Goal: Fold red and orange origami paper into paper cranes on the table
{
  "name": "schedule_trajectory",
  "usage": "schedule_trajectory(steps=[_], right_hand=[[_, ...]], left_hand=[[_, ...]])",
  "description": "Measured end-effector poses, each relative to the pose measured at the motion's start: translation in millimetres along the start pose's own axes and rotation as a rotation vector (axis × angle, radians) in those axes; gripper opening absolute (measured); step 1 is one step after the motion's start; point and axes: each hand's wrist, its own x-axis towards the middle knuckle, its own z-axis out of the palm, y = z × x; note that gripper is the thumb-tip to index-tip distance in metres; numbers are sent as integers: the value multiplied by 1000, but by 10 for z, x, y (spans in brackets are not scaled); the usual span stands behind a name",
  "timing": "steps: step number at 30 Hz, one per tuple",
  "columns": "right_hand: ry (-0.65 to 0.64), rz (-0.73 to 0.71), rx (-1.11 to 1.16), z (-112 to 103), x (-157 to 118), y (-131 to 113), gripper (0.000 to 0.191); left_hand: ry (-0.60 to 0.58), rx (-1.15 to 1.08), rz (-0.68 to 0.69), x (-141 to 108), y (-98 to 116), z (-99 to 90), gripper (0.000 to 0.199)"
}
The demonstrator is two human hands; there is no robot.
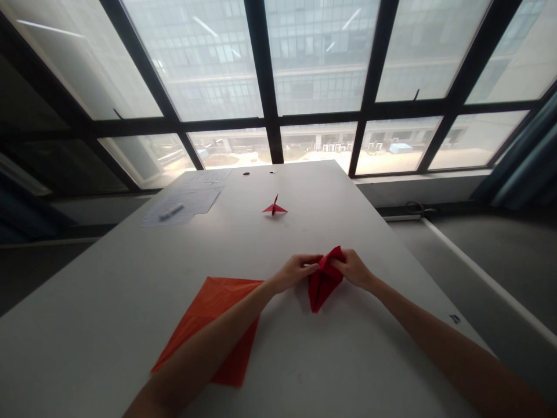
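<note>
A partly folded piece of red origami paper point(321, 289) is held between my two hands, just over the white table. My left hand point(296, 271) pinches its left edge, thumb toward me. On the other side my right hand point(353, 268) grips the upper right part, with the thumb on the front face and the fingers hidden behind. The paper's lower end narrows to a point, and a crease runs down its middle. Under my left forearm lies a creased sheet of orange paper point(209, 307), partly covered by the arm.
A finished red paper crane point(274, 209) stands farther back on the white table point(108, 290). Printed sheets point(191, 200) lie at the back left, with a blurred marker-like object point(172, 212) on them. Dark-framed windows rise behind the table. A small dark mark point(455, 319) is near the right edge.
</note>
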Motion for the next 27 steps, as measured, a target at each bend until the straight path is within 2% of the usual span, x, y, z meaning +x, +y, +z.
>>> schedule_trajectory(steps=[3, 7, 10, 14, 19, 23, 27], right_hand=[[30, -8, 7, 46, -11, -21, 22], [76, -28, 167, 64, -37, -48, 37], [116, -31, 312, 58, -62, -15, 50], [48, -85, 219, 110, -87, 44, 43], [113, -34, 180, 228, -101, 10, 30], [90, 21, 254, 236, -107, -18, 31], [107, 32, 270, 205, -106, -23, 31]], left_hand=[[40, 81, 39, -2, -43, 35, 42], [201, 125, 91, 6, -73, 69, 35], [314, 10, 45, 8, -63, 65, 38], [399, -160, 1, 24, -74, 77, 41], [414, -231, 59, 43, -103, 116, 48], [419, -112, 134, 33, -79, 120, 37], [330, -211, 103, 20, -47, 145, 51]])
